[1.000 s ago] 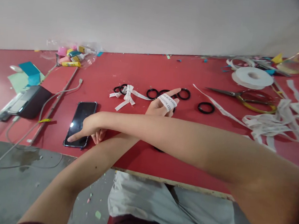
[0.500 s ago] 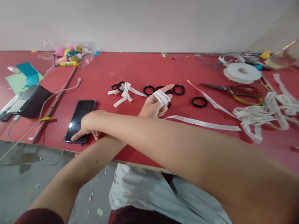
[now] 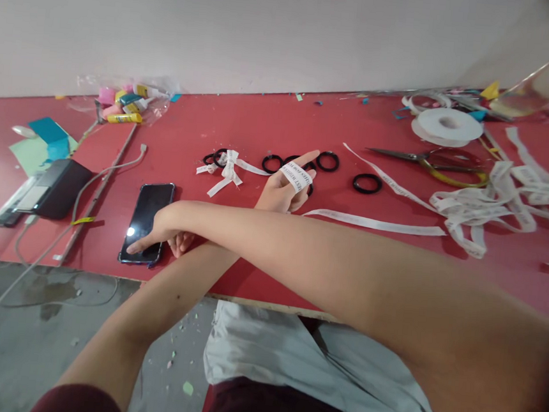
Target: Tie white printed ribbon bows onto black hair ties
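My left hand reaches to the middle of the red table, with white printed ribbon wrapped around its fingers. One finger points outward and the others curl in. Crossing over my left forearm, my right hand touches the lower screen of a dark phone with one outstretched digit. Its other fingers are bent and hold nothing visible. Black rings lie around my left hand, some partly hidden by it. A ribbon bow rests to its left, and a loose ribbon strip lies on its right.
Scissors, a ribbon spool and a tangled ribbon heap occupy the right side. Another black ring lies near them. A dark box-like device, a white cable and a plastic bag of colourful items are at left.
The digit of my right hand on the phone has shifted slightly up and left. My left hand keeps its place with the ribbon around it.
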The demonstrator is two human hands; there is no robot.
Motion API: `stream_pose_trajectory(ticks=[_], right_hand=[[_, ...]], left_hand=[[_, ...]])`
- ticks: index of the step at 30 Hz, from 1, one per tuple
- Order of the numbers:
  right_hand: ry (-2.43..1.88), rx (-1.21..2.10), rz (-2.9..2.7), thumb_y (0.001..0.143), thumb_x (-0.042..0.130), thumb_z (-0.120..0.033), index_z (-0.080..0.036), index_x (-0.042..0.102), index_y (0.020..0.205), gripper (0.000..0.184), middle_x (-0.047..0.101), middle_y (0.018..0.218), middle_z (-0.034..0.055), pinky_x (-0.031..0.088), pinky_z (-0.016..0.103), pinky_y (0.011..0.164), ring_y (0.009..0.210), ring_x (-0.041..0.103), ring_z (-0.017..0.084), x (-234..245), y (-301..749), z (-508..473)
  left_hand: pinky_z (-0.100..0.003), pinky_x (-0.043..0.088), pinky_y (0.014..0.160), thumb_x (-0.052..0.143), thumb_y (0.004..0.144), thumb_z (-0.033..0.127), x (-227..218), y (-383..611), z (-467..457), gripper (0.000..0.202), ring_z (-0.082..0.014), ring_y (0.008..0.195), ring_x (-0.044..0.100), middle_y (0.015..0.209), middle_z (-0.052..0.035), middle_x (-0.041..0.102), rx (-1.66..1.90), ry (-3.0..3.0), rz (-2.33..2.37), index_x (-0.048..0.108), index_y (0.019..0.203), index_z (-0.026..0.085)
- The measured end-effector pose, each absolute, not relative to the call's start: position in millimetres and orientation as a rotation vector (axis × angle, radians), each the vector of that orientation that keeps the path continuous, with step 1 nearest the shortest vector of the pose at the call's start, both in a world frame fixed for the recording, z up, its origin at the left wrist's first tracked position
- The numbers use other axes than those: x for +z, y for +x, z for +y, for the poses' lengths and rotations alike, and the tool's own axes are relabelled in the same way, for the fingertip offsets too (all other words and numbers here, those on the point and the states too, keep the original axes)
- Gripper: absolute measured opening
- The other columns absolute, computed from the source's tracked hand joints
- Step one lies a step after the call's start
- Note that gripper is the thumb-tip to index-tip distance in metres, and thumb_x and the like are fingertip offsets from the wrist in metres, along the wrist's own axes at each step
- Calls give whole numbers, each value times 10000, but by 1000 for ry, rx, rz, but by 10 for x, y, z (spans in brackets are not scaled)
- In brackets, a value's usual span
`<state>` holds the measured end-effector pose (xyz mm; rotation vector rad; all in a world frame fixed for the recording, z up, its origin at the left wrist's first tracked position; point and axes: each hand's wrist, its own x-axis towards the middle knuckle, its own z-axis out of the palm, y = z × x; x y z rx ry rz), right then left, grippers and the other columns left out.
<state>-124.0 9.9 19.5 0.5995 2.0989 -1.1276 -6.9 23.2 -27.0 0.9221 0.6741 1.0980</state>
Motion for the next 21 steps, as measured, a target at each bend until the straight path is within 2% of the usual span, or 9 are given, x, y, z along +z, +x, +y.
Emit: stream_pose_trajectory(ticks=[2, 5, 9, 12, 17, 21], right_hand=[[585, -1211, 2079, 878, 414, -737, -37, 738, 807, 774, 643, 571, 48, 454, 254, 535, 484, 533, 119, 203, -1203, 113], [587, -1169, 2069, 874, 415, -741, -20, 741, 837, 793, 657, 578, 60, 463, 264, 542, 482, 541, 126, 199, -1216, 115], [667, -1027, 2094, 809, 493, -768, -74, 762, 812, 745, 657, 559, 32, 518, 363, 739, 492, 569, 137, 201, -1282, 93], [721, -988, 2110, 804, 549, -729, -115, 774, 780, 654, 669, 563, 21, 502, 428, 860, 506, 592, 145, 223, -1302, 79], [695, -1001, 2118, 818, 542, -717, -113, 777, 762, 651, 679, 577, 39, 517, 405, 810, 520, 604, 152, 226, -1302, 69], [745, -1008, 2156, 795, 549, -739, -125, 768, 738, 654, 643, 528, 34, 516, 440, 803, 536, 615, 180, 179, -1325, 60]], left_hand=[[-231, 76, 467, 684, 837, 409, -273, -72, 234, 507, -45, 430, 108, 500, 123, 194, 1088, 924, 674, 584, 1288, 201], [-225, 89, 460, 657, 863, 374, -300, -74, 246, 485, -44, 427, 120, 497, 121, 210, 1095, 929, 635, 573, 1306, 195], [-207, 104, 450, 643, 879, 349, -335, -70, 259, 488, -37, 426, 130, 500, 121, 214, 1100, 942, 605, 555, 1331, 189], [-193, 96, 443, 658, 874, 333, -333, -58, 255, 501, -29, 421, 130, 500, 125, 211, 1102, 926, 599, 546, 1340, 187], [-183, 80, 433, 658, 880, 284, -311, -39, 239, 508, -20, 404, 129, 488, 130, 231, 1136, 860, 594, 522, 1362, 199], [-185, 86, 438, 639, 890, 275, -321, -41, 246, 449, -21, 403, 139, 486, 126, 230, 1124, 862, 599, 558, 1325, 200]])
